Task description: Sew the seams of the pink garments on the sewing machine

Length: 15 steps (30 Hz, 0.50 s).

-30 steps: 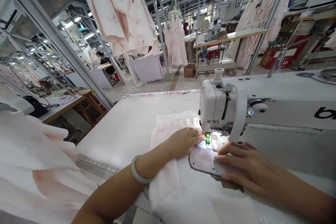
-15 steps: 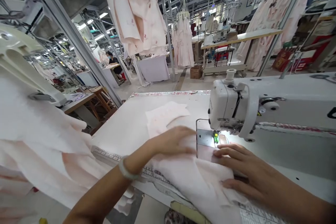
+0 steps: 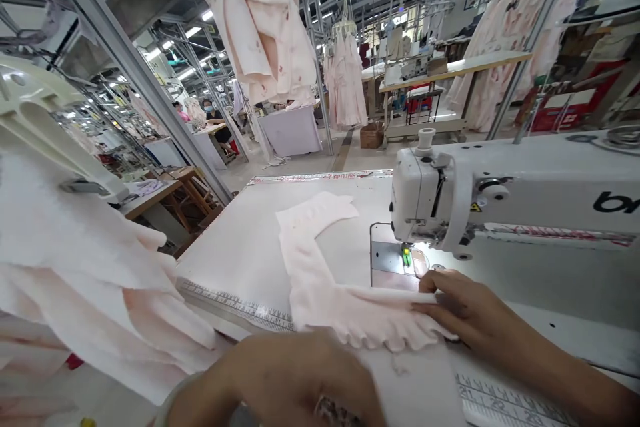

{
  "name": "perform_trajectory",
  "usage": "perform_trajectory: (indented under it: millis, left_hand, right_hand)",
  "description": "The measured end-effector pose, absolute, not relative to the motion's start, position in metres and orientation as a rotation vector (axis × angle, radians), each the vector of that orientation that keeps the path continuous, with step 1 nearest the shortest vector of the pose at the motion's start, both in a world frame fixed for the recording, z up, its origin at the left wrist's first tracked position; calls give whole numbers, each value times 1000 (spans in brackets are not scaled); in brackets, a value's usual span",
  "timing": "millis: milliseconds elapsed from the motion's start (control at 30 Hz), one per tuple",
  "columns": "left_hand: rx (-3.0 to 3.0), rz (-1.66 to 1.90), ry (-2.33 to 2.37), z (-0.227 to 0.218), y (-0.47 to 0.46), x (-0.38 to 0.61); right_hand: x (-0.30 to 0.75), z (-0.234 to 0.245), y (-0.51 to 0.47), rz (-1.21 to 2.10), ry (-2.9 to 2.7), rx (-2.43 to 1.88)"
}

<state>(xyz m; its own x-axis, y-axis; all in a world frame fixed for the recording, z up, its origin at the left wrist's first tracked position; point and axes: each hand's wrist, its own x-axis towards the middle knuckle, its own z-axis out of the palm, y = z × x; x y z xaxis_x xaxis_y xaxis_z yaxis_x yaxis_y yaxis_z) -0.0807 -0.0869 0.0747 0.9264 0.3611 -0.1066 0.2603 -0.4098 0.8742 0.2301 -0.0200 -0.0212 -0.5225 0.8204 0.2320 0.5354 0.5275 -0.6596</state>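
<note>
A pale pink fabric piece (image 3: 320,280) lies curved on the white sewing table (image 3: 250,240), in front of the white sewing machine (image 3: 500,193). My right hand (image 3: 463,310) rests on the fabric's right end with its fingers closed on the folded edge, just below the needle plate (image 3: 387,257). Low in the view, my left hand (image 3: 300,380) is close to the camera at the table's front edge, seen from the back; its fingers curl down over something patterned that I cannot make out.
A heap of pink fabric (image 3: 85,280) hangs at the left beside a cream plastic frame (image 3: 45,127). A ruler strip (image 3: 235,307) runs along the table's front. Pink garments (image 3: 260,20) hang overhead. Other worktables and a seated person (image 3: 215,120) are farther back.
My left hand has pulled back from the fabric beside the needle to the table's front edge. The fabric has been drawn toward me and now lies stretched out. My right hand stays on its right end.
</note>
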Motion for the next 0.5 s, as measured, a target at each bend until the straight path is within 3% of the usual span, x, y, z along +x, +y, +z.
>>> perform_trajectory:
  millis: [133, 300, 500]
  left_hand:
    - [2243, 648, 974, 55, -60, -37]
    - [2277, 357, 1211, 8, -15, -4]
    - [2489, 191, 1104, 11, 12, -7]
  right_hand:
    - [230, -23, -22, 906, -2176, -1071]
    - [234, -31, -23, 956, -2173, -1106]
    - [231, -31, -22, 769, -2215, -1176]
